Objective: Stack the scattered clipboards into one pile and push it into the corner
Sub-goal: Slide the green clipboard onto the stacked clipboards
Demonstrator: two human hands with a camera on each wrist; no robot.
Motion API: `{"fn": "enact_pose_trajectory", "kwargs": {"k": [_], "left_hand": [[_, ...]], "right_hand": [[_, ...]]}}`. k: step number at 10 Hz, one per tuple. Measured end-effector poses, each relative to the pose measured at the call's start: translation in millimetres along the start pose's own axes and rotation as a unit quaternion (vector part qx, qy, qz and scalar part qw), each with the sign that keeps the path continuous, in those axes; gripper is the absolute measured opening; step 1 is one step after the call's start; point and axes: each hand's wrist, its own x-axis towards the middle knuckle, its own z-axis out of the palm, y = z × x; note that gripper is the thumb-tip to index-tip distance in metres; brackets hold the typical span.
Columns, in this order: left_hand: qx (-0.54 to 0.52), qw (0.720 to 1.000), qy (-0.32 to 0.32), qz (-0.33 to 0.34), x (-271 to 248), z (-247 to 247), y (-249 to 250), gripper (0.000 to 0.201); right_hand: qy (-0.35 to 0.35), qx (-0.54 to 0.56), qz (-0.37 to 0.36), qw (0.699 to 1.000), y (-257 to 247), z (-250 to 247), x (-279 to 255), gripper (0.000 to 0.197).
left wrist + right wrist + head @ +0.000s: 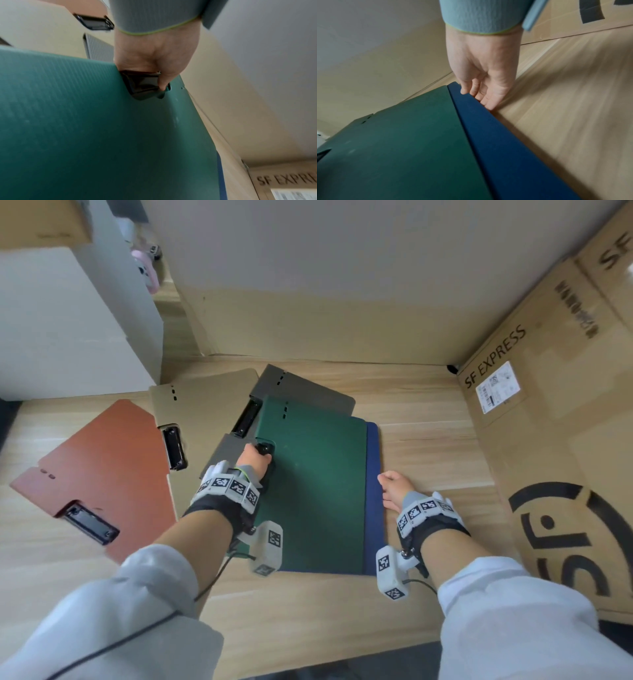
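A green clipboard (315,474) lies on top of a blue clipboard (373,491), whose right strip shows. My left hand (255,462) grips the green board's black clip (142,83) at its left edge. My right hand (394,487) holds the blue board's right edge (471,102), thumb on top and fingers at the edge by the table. A grey clipboard (308,388) lies partly under the green one, behind it. A tan clipboard (205,405) and a reddish-brown clipboard (109,467) lie to the left on the wooden table (428,422).
A large SF EXPRESS cardboard box (555,422) stands along the right, meeting the cardboard back wall (308,330) in the far right corner. A white box (68,320) stands at the back left. The table's front edge (342,659) is near my arms.
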Motion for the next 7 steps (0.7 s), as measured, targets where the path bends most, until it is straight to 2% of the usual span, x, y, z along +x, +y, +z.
{"fn": "enact_pose_trajectory", "kwargs": {"k": [1,2,4,5,6,7], "left_hand": [[0.045,0.998,0.044,-0.006,-3,19,4,0.049],[0.124,0.991,0.047,-0.016,-6,25,2,0.049],[0.167,0.985,0.027,-0.033,-22,32,22,0.054],[0.280,0.960,0.002,0.017,-38,35,37,0.050],[0.325,0.945,0.008,-0.043,-42,34,33,0.047],[0.176,0.984,0.008,-0.028,-32,39,22,0.057]], "right_hand": [[0.000,-0.002,0.007,1.000,2,-2,3,0.034],[0.005,0.002,0.008,1.000,0,-1,3,0.039],[0.011,-0.023,0.009,1.000,-5,1,1,0.040],[0.034,-0.053,0.004,0.998,-6,0,1,0.043],[0.051,-0.056,-0.014,0.997,-4,2,0,0.049],[0.051,-0.026,-0.021,0.998,1,2,4,0.052]]}}
